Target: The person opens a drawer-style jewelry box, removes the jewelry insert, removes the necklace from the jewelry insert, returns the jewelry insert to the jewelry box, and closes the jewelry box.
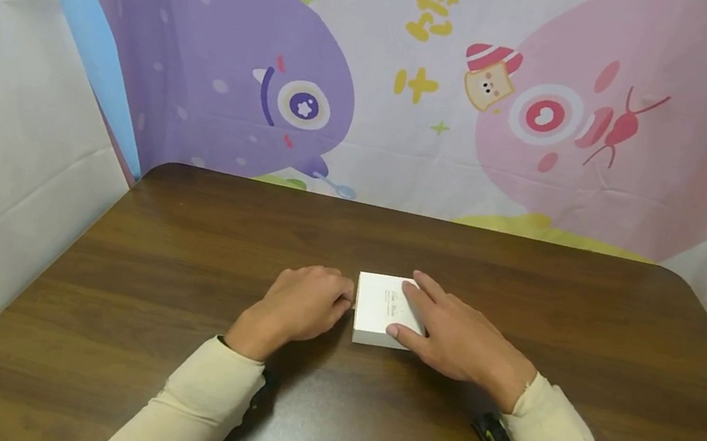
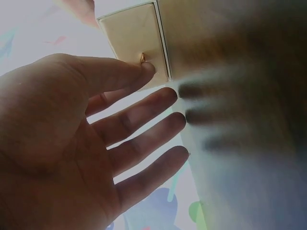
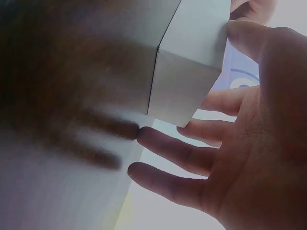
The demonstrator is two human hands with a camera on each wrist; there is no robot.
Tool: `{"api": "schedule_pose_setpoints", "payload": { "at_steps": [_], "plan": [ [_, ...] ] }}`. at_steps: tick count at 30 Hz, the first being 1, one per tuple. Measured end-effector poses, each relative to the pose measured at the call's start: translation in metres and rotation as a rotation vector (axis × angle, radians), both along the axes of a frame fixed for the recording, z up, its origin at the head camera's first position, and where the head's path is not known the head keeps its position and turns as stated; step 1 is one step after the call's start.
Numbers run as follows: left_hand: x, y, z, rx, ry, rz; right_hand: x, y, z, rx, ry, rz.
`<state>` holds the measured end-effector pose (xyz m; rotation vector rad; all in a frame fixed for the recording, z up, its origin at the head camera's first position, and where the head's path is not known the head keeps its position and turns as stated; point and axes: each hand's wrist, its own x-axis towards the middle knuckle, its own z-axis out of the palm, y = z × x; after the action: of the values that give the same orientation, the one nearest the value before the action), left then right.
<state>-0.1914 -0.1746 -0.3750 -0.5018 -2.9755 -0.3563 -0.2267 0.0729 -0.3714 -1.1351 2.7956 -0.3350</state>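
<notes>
A small white drawer box [image 1: 374, 306] with faint lettering on its lid lies flat on the table. My left hand [image 1: 306, 302] is at its left end, thumb and index finger pinching a small gold-coloured pull loop [image 2: 142, 58] on the beige end panel [image 2: 132, 31]. The other left fingers extend below, spread apart. Over the right part of the box, my right hand [image 1: 463, 340] holds it, with thumb and index finger on the lid. In the right wrist view the thumb [image 3: 247, 38] touches the upper edge, another finger reaches behind the box, and two fingers stretch out beside it.
The brown wooden table [image 1: 198, 226] surrounds the box. A printed cartoon curtain [image 1: 400, 150] hangs along the back edge, with white side walls [image 1: 6, 115] left and right. Dark wrist devices [image 1: 491, 431] sit at the sleeve cuffs.
</notes>
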Motion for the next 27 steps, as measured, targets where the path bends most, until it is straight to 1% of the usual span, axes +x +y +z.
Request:
{"api": "schedule_pose_setpoints", "payload": {
  "at_steps": [12,18,27],
  "plan": [
    [0.0004,-0.0026,0.0002,0.017,-0.002,0.018,0.0005,-0.0003,0.0006,0.015,-0.006,-0.007],
    [0.0007,-0.0034,0.0007,0.019,-0.008,0.041,0.0006,-0.0007,-0.0003,0.023,-0.001,-0.012],
    [0.0017,-0.0046,0.0016,0.017,-0.020,0.056,0.0011,-0.0006,-0.0004,0.014,0.000,-0.009]
  ]
}}
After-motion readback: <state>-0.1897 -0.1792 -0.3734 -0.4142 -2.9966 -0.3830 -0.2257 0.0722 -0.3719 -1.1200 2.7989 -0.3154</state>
